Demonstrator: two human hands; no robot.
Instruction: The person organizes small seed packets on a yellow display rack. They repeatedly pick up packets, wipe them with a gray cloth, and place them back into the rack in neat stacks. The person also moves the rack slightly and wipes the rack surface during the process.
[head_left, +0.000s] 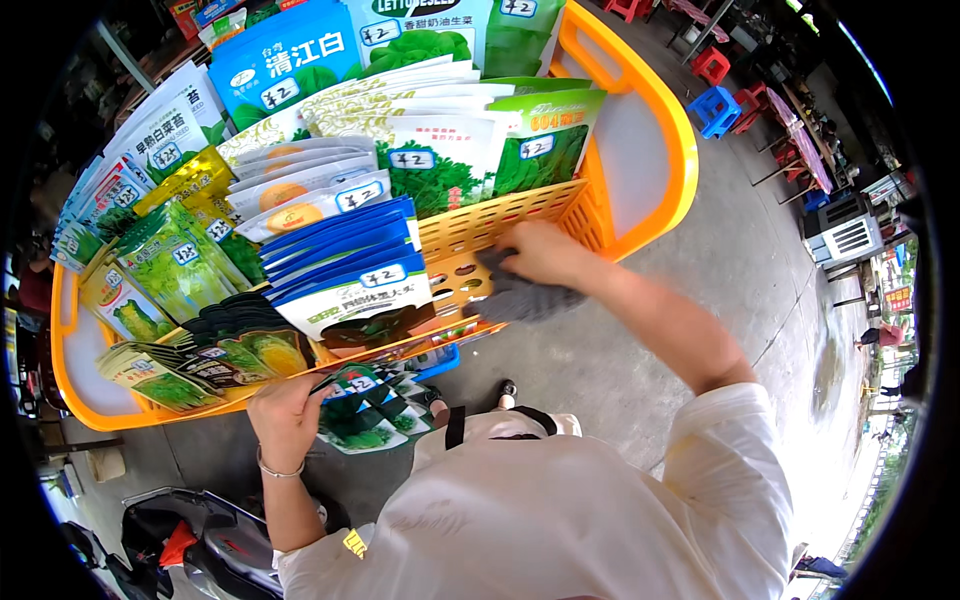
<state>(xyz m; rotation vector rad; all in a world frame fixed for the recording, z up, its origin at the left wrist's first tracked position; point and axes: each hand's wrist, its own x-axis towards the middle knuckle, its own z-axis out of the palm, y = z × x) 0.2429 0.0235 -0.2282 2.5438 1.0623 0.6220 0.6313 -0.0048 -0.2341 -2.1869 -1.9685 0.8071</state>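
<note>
My right hand (541, 251) grips a dark grey cloth (525, 296) inside the front right section of a yellow plastic rack (679, 172). Perforated slats of the rack show around the cloth. Seed packets with handwritten price tags fill the other sections. Blue and white packets (360, 300) lean just left of the cloth, and green and white packets (442, 161) stand behind it. My left hand (289, 416) is at the rack's front edge, close below dark packets showing yellow-green vegetables (259, 352); its fingers are curled round the edge.
Below the rack hang more green seed packets (364, 416), beside a blue tray edge (442, 362). A motor scooter (232, 536) stands at lower left. Red stools (711, 65), a blue stool (715, 111) and cloth-covered tables (799, 142) stand at upper right. A person (889, 335) is far off at right.
</note>
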